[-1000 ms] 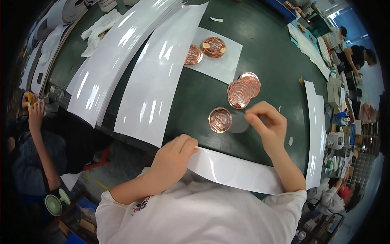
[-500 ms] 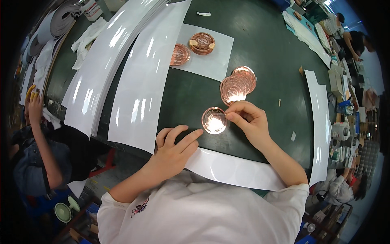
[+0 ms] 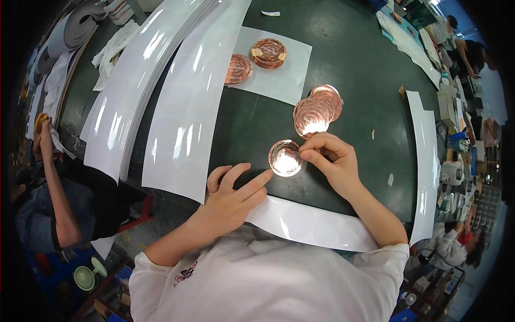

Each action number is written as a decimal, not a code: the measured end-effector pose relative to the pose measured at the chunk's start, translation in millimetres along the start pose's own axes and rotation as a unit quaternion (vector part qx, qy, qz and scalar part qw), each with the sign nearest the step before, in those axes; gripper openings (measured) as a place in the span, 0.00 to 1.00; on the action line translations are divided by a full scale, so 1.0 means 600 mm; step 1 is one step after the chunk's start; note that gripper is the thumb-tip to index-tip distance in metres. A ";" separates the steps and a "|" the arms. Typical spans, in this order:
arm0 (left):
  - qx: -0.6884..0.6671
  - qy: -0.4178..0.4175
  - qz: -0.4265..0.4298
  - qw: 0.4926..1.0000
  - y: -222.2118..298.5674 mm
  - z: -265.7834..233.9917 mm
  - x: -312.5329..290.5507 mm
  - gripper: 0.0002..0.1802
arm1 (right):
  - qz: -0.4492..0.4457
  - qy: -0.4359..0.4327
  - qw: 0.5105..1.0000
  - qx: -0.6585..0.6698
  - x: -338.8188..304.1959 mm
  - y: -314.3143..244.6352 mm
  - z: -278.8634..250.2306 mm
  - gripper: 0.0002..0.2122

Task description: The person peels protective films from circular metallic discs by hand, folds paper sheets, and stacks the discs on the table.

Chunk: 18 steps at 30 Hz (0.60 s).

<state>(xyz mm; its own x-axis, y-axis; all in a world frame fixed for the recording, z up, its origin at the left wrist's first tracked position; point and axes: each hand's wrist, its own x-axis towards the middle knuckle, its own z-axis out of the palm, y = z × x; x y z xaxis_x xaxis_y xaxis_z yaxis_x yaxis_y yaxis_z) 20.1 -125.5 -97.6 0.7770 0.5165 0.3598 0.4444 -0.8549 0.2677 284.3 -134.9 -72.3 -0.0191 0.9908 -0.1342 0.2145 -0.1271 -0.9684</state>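
Observation:
A single shiny copper-coloured round disc lies flat on the dark green tabletop in front of me, with bright glare across its middle. My left hand rests palm down with fingers spread, its index fingertip at the disc's lower left edge. At the disc's right edge, the thumb and index finger of my right hand are pinched together. Whatever lies between those fingertips is too small to make out. Just beyond this hand is an overlapping pile of similar copper discs.
Taped copper-coloured discs and a second stack sit on a white sheet. Long glossy white sheets cover the left side. A white strip lies near my body, another at right. A co-worker's arm is at far left.
Both my hands keep nearly the same pose at the disc, with the view shifted slightly. At far left, the co-worker's hand has moved a little.

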 end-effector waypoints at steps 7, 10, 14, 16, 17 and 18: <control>-0.002 -0.003 -0.004 1.000 0.002 -0.001 0.000 0.06 | 0.000 0.001 1.000 -0.012 0.001 0.000 0.001 0.04; 0.000 -0.005 -0.003 1.000 0.002 0.000 0.000 0.07 | -0.002 0.004 1.000 -0.008 0.001 0.003 0.002 0.04; 0.006 -0.006 -0.004 1.000 0.002 0.000 -0.001 0.07 | -0.010 0.006 1.000 -0.017 0.001 0.000 0.003 0.04; 0.006 -0.006 -0.005 1.000 0.002 -0.001 -0.001 0.07 | -0.013 0.009 1.000 -0.023 0.002 0.000 0.005 0.04; 0.007 -0.006 -0.005 1.000 0.002 -0.001 -0.001 0.08 | -0.012 0.012 0.999 -0.034 0.002 0.001 0.005 0.04; 0.007 -0.006 -0.005 1.000 0.002 -0.002 0.000 0.08 | -0.011 0.014 0.999 -0.045 0.002 0.001 0.006 0.04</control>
<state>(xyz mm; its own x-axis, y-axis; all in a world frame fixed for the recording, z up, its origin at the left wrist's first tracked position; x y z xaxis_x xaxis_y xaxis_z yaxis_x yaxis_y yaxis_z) 20.1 -126.5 -96.4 0.7775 0.5244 0.3470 0.4581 -0.8504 0.2588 281.1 -134.1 -73.6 0.0025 0.9944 -0.1057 0.3004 -0.1015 -0.9484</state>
